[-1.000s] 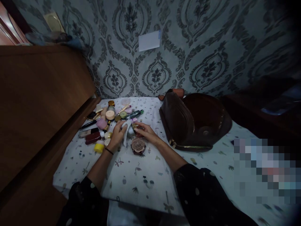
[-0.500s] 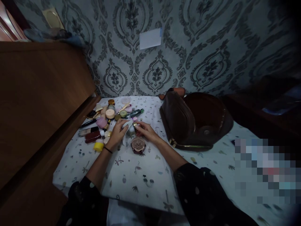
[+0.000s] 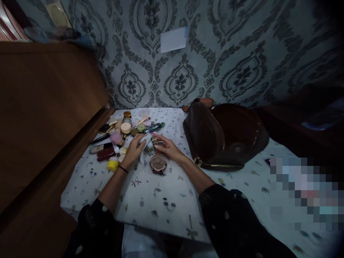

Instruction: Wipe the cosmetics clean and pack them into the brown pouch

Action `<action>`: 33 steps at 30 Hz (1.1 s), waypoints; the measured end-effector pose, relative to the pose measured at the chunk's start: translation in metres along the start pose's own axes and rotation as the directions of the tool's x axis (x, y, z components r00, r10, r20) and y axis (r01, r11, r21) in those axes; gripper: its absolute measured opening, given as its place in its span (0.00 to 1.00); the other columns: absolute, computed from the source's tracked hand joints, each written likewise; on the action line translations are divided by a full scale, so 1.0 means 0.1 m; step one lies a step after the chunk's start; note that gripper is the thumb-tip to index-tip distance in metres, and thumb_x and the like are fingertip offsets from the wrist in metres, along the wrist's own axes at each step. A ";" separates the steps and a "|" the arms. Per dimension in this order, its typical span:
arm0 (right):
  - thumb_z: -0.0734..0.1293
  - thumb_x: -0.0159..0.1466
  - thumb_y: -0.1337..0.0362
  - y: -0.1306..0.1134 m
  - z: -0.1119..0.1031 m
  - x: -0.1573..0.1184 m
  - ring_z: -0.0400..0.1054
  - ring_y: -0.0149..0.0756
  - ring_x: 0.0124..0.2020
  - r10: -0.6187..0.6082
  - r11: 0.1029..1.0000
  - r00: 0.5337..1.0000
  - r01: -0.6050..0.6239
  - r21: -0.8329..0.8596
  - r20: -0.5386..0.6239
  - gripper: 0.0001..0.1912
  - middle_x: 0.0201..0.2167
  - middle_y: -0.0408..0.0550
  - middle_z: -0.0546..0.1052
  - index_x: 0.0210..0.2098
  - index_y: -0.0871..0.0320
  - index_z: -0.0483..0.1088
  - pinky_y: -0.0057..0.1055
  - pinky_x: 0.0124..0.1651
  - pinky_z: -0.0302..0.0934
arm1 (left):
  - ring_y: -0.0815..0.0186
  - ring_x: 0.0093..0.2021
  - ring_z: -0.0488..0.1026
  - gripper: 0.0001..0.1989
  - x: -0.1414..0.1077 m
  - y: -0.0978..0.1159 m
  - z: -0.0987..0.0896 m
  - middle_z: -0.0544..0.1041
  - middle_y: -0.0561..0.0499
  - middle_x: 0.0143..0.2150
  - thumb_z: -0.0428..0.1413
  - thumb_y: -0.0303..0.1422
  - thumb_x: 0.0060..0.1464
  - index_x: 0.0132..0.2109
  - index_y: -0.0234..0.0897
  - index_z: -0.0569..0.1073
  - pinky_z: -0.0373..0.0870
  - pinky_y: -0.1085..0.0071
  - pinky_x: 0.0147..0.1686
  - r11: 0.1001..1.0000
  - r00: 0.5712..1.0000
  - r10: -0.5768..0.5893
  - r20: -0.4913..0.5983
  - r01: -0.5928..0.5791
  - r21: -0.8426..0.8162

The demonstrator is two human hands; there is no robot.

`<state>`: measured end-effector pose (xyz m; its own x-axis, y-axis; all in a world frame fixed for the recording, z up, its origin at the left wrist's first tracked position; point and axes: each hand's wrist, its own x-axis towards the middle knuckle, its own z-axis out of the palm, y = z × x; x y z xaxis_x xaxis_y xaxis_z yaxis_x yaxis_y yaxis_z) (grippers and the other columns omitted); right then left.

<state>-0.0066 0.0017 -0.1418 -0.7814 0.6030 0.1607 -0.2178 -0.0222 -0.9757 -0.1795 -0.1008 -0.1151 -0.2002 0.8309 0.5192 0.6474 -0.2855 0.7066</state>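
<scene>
My left hand (image 3: pixel 135 148) is closed on a thin white wipe (image 3: pixel 144 147), which hangs from its fingers. In my right hand (image 3: pixel 168 147) is a small bottle with a gold cap (image 3: pixel 154 140), held between thumb and fingers beside the wipe. The lower part of the bottle is mostly hidden by the fingers. Just below both hands, a brown hexagonal compact (image 3: pixel 158 163) with a patterned top lies on the patterned white cloth (image 3: pixel 158 222). A green bottle (image 3: pixel 154 128) lies just beyond the hands.
Left of my hands lie several cosmetics, among them a dark red bottle (image 3: pixel 105 154), a yellow-lidded jar (image 3: pixel 113 164), a pink round item (image 3: pixel 116 138) and a peach-lidded jar (image 3: pixel 125 128). A brown leather bag (image 3: pixel 204 136) gapes at right. A wooden panel (image 3: pixel 51 93) borders the left.
My right hand has turned slightly, so more of the gold cap shows. The wipe in my left hand has shifted a little away from the bottle. The view has tilted slightly.
</scene>
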 end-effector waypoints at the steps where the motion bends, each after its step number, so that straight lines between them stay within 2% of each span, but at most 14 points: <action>1: 0.75 0.54 0.54 0.01 0.00 0.01 0.69 0.24 0.27 0.002 1.000 1.000 -0.002 -0.003 -0.016 0.35 0.48 0.46 0.70 0.60 0.49 0.66 0.26 0.29 0.67 | 0.58 0.51 0.71 0.16 0.00 0.00 0.00 0.75 0.43 0.48 0.51 0.36 0.61 0.51 0.35 0.75 0.66 0.62 0.54 1.000 1.000 -0.004 -0.001 0.004 0.002; 8: 0.75 0.54 0.51 0.08 0.01 0.05 0.67 0.26 0.22 0.023 1.000 0.997 -0.023 -0.010 -0.076 0.33 0.36 0.43 0.73 0.56 0.52 0.68 0.24 0.21 0.61 | 0.58 0.50 0.71 0.15 0.00 -0.03 0.02 0.75 0.44 0.48 0.51 0.37 0.61 0.50 0.36 0.76 0.67 0.62 0.54 1.000 1.000 -0.008 0.006 0.008 0.004; 15: 0.74 0.55 0.51 0.07 0.04 0.06 0.68 0.29 0.21 0.039 0.999 0.993 -0.042 -0.030 -0.114 0.29 0.29 0.41 0.72 0.53 0.54 0.69 0.26 0.23 0.64 | 0.57 0.51 0.71 0.16 0.01 -0.01 0.01 0.75 0.43 0.48 0.51 0.38 0.62 0.51 0.36 0.76 0.67 0.62 0.54 1.000 0.999 0.016 0.032 -0.016 0.016; 17: 0.75 0.54 0.52 0.06 0.03 0.05 0.69 0.29 0.23 0.045 0.999 0.995 -0.047 -0.013 -0.089 0.30 0.32 0.41 0.72 0.53 0.53 0.69 0.27 0.25 0.66 | 0.57 0.51 0.71 0.16 0.00 0.00 0.01 0.75 0.43 0.48 0.51 0.38 0.62 0.51 0.35 0.75 0.67 0.62 0.54 1.000 0.999 0.023 0.027 -0.023 0.012; 21: 0.77 0.52 0.58 0.00 0.01 0.00 0.71 0.29 0.32 0.028 0.999 0.999 -0.027 0.032 -0.038 0.37 0.47 0.46 0.70 0.60 0.48 0.65 0.28 0.33 0.70 | 0.58 0.51 0.71 0.17 0.00 -0.01 0.02 0.75 0.43 0.48 0.51 0.37 0.62 0.51 0.34 0.75 0.66 0.63 0.54 1.000 1.000 0.007 0.004 -0.007 0.015; 23: 0.76 0.53 0.58 -0.02 0.00 -0.02 0.71 0.28 0.33 0.026 0.999 1.000 -0.025 0.036 -0.012 0.38 0.50 0.47 0.68 0.62 0.47 0.64 0.29 0.34 0.70 | 0.58 0.51 0.71 0.17 0.00 -0.01 0.02 0.75 0.42 0.48 0.51 0.37 0.62 0.51 0.33 0.75 0.66 0.63 0.54 1.000 1.000 -0.002 -0.001 0.002 0.022; 26: 0.75 0.54 0.57 -0.02 -0.01 -0.02 0.70 0.26 0.30 0.028 0.999 1.000 -0.028 0.038 0.005 0.37 0.49 0.46 0.69 0.62 0.47 0.64 0.28 0.33 0.69 | 0.58 0.51 0.71 0.16 -0.01 -0.01 0.01 0.75 0.42 0.48 0.51 0.36 0.62 0.51 0.33 0.75 0.66 0.63 0.54 1.000 1.000 -0.002 -0.002 0.002 0.024; 33: 0.75 0.55 0.56 0.06 -0.01 0.02 0.69 0.24 0.26 0.044 0.999 0.998 -0.043 0.018 -0.046 0.37 0.44 0.45 0.70 0.62 0.50 0.64 0.24 0.27 0.66 | 0.58 0.52 0.71 0.16 0.00 -0.02 0.01 0.75 0.44 0.49 0.51 0.37 0.63 0.52 0.35 0.75 0.67 0.61 0.55 0.999 1.000 0.023 0.016 -0.023 0.022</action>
<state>-0.0086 0.0041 -0.1474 -0.7628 0.6371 0.1106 -0.1940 -0.0622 -0.9790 -0.1798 -0.0998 -0.1170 -0.1740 0.8315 0.5275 0.6681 -0.2939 0.6836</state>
